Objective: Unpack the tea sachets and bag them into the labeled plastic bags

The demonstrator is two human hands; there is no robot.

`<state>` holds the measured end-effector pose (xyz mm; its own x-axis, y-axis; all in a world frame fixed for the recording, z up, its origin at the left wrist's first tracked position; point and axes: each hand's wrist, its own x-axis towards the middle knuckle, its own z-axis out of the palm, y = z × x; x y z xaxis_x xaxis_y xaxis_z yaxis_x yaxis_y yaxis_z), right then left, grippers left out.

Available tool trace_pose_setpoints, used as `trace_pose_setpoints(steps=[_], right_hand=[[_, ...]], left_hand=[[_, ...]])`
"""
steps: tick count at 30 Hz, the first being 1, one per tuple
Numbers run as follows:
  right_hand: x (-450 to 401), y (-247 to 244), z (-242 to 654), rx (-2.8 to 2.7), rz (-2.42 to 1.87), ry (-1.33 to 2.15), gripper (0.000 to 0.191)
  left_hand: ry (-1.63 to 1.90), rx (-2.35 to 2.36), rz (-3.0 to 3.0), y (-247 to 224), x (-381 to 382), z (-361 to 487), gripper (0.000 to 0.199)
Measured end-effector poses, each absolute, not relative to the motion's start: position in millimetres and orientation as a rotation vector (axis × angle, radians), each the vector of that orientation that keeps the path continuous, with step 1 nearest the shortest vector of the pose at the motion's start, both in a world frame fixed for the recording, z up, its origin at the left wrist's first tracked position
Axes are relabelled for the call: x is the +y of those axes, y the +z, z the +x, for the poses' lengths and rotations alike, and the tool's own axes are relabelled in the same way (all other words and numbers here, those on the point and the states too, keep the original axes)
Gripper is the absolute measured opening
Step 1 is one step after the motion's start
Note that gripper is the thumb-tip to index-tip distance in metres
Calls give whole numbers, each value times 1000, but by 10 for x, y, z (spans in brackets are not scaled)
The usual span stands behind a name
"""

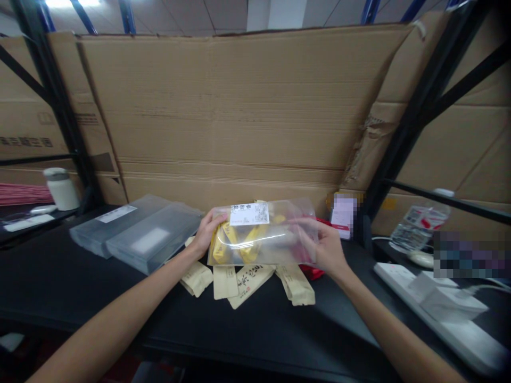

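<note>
A clear plastic bag with a white printed label is held level above the table, and yellow packets show through its left half. My left hand grips its left end, fingers mostly behind the plastic. At the right end is my right hand, closed about the bag; its fingers show blurred through the plastic, and I cannot tell whether they are inside or behind it. Below lie several beige packets with dark print. Something red sits under the right end.
Translucent plastic cases with white labels lie at left. A white power strip with a plugged-in adapter and a water bottle are at right. A cardboard wall closes the back, between dark metal posts. A white jar stands far left.
</note>
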<state>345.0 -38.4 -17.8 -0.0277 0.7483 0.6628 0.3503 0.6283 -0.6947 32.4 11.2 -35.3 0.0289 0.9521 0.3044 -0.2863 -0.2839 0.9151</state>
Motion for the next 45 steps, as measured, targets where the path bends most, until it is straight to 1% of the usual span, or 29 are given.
trace_pose_setpoints(steps=[3,8,11,17,24,34,36,40,45], right_hand=[[-383,-179,3440,-1508,-921,299,21],[-363,-158,3449,-1373,-796,305,18],[-380,-153,3441,-1329,-794,288,19],[-424,-194,3425,-1447,-844,317,24],[-394,-227,3446,-1538,-884,310,22],[-458,-243,3350,-1572,-898,443,23],[-452,-273,3370,-1619,-937,390,24],[-440,-321,3404,-1741,-1037,123,24],[-447,-289,3394,-1857,-957,-32,23]], left_hand=[[1514,789,1213,-354,115,326,34],[1548,788,1175,-340,113,342,33],[1562,790,1164,-323,101,359,34],[1557,800,1174,-310,86,365,35],[1558,808,1171,-293,57,373,34],[1527,808,1175,-281,41,377,38],[1519,806,1184,-287,48,373,38],[1501,796,1202,-314,70,363,38],[1480,777,1217,-340,91,361,40]])
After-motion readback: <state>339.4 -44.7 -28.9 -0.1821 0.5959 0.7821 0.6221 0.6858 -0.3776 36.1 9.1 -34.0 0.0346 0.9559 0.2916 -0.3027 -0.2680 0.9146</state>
